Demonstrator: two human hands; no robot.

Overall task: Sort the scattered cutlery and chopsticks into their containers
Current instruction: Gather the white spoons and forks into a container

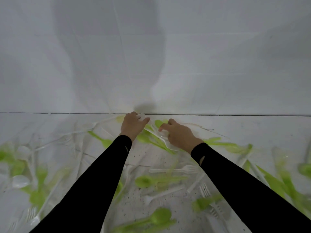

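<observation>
left grip (133,126) pinching clear piece (143,117) | right grip (180,135) holding clear utensil (155,131) | around: green spoons (144,181), white fork (185,169), wall (168,64) close ahead

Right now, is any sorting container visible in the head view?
No: only scattered cutlery lies on the white surface; the left hand pinches a clear utensil, the right hand grips a clear spoon.

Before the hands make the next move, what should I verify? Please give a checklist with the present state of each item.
1. The left hand grips a clear plastic piece: ok.
2. The right hand pinches clear plastic cutlery: ok.
3. Kind of each held piece: cannot tell, blurred.
4. Any containers in view: not ok, none visible.
5. The surface sorted: not ok; a green spoon and a white fork lie loose.
</observation>
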